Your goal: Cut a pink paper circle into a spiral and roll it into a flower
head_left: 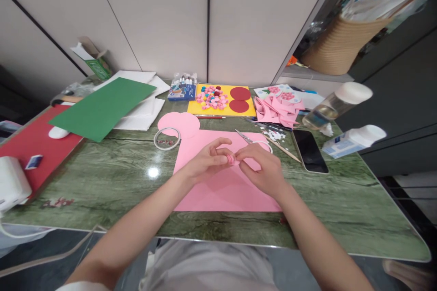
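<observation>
Spreading beneath both hands, the table (102, 191) carries a pink sheet (225, 193) right under them. The left hand (205, 163) and right hand (263, 171) meet fingertip to fingertip. A tape ring (167, 138) lies beyond the left hand, scissors (243, 136) just beyond the right. Together the fingertips pinch a pink roll (231, 159).

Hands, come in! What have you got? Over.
Status: left hand and right hand both pinching small pink roll. Held over pink sheet. Just beyond, scissors, not blocking.
</observation>
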`<act>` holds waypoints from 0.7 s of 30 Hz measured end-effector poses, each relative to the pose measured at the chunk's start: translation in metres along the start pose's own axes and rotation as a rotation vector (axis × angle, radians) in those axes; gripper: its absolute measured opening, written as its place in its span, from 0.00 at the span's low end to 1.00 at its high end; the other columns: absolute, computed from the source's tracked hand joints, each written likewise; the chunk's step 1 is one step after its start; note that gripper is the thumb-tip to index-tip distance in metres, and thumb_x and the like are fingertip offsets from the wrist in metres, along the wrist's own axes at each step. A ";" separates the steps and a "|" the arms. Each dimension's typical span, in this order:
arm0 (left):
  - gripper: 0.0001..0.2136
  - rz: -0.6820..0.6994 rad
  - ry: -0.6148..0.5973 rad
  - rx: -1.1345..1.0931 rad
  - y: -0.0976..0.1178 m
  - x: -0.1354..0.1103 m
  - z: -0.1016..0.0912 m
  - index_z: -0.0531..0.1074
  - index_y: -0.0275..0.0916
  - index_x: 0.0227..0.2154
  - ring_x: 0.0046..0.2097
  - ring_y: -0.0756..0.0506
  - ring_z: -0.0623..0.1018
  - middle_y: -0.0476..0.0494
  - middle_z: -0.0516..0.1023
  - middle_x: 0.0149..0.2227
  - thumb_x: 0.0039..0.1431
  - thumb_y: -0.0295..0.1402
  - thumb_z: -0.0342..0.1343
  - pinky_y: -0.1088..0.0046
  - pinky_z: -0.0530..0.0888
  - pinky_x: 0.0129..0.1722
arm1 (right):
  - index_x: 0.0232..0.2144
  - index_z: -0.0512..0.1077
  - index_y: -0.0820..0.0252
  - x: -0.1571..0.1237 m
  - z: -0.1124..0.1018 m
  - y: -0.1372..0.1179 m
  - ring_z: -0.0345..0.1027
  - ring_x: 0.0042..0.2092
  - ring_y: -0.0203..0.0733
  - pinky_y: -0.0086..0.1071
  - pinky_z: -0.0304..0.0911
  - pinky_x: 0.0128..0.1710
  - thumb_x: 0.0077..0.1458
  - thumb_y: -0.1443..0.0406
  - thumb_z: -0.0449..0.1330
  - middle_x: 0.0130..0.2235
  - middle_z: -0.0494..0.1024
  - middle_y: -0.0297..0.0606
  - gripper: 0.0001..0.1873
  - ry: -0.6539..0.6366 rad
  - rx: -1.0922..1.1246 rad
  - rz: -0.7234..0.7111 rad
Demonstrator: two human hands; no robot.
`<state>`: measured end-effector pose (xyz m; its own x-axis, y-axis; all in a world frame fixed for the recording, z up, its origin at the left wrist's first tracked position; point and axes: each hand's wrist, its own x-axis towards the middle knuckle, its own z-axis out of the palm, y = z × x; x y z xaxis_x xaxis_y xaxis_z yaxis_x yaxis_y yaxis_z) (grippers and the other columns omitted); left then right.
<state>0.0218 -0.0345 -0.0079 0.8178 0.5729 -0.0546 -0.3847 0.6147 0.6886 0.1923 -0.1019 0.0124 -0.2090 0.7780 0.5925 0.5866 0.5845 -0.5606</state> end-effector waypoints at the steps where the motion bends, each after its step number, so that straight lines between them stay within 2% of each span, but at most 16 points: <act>1: 0.18 0.002 -0.003 -0.001 0.000 0.000 -0.001 0.68 0.42 0.40 0.33 0.51 0.75 0.51 0.76 0.26 0.46 0.25 0.63 0.71 0.66 0.42 | 0.33 0.68 0.54 0.000 0.000 0.001 0.69 0.37 0.38 0.37 0.64 0.40 0.51 0.76 0.55 0.33 0.77 0.33 0.12 0.008 0.000 -0.014; 9: 0.18 0.007 -0.017 0.011 0.000 0.001 -0.004 0.68 0.40 0.40 0.32 0.51 0.75 0.50 0.77 0.27 0.45 0.25 0.63 0.72 0.67 0.40 | 0.32 0.68 0.56 0.002 0.000 0.001 0.68 0.37 0.38 0.36 0.63 0.39 0.50 0.77 0.56 0.32 0.75 0.34 0.12 0.003 0.002 -0.035; 17: 0.18 0.043 -0.038 0.046 -0.002 0.002 -0.004 0.68 0.40 0.40 0.31 0.52 0.75 0.50 0.77 0.26 0.45 0.25 0.64 0.74 0.67 0.37 | 0.32 0.69 0.55 0.003 0.002 0.001 0.66 0.36 0.37 0.35 0.62 0.38 0.49 0.77 0.57 0.32 0.72 0.32 0.12 -0.025 0.346 0.229; 21: 0.19 0.028 -0.034 0.037 -0.002 0.002 -0.004 0.68 0.41 0.40 0.30 0.52 0.74 0.51 0.76 0.26 0.44 0.26 0.64 0.74 0.67 0.37 | 0.31 0.68 0.55 0.004 0.004 0.001 0.65 0.35 0.36 0.33 0.62 0.36 0.48 0.77 0.59 0.31 0.71 0.32 0.12 -0.019 0.499 0.284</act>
<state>0.0229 -0.0325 -0.0124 0.8215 0.5701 -0.0109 -0.3918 0.5784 0.7155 0.1889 -0.0973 0.0122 -0.1135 0.9218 0.3706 0.1822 0.3860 -0.9043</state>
